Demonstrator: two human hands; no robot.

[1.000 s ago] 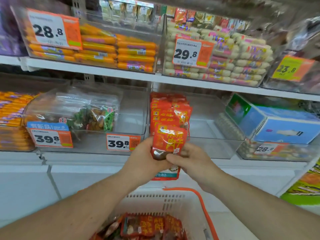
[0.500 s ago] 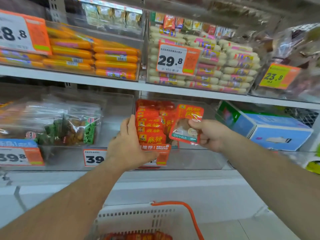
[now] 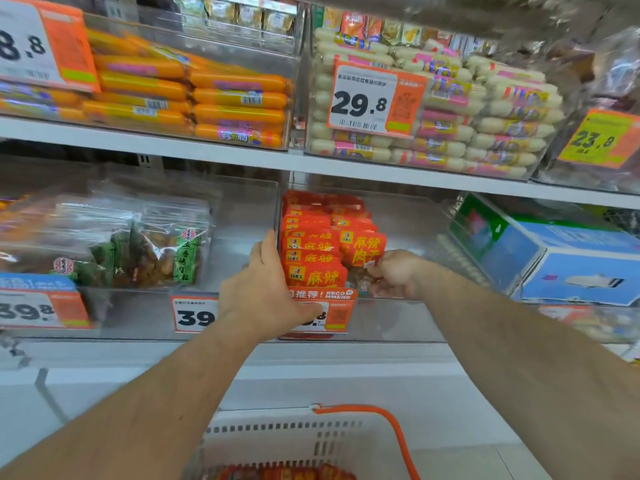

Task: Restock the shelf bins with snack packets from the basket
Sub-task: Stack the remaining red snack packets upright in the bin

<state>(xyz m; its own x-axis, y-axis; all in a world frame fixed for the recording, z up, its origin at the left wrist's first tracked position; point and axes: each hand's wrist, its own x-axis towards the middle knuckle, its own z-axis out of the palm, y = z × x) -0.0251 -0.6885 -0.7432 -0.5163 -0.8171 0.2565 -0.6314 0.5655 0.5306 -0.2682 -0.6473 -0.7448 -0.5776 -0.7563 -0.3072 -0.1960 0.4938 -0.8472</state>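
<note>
Mostly red packets (image 3: 313, 252) (stacked) inside clear bin (image 3: 412, 220)

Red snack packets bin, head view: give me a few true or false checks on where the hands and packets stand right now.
1. The right hand pinches a red packet at the bin's stack. True.
2. The left hand holds a packet too. False: it rests open against the row of red packets.
3. The basket is empty. False: red packets show at its bottom.
4. The tag above reads 29.8. True.
5. The blue box sits left of the red packets. False: it sits to their right.
</note>
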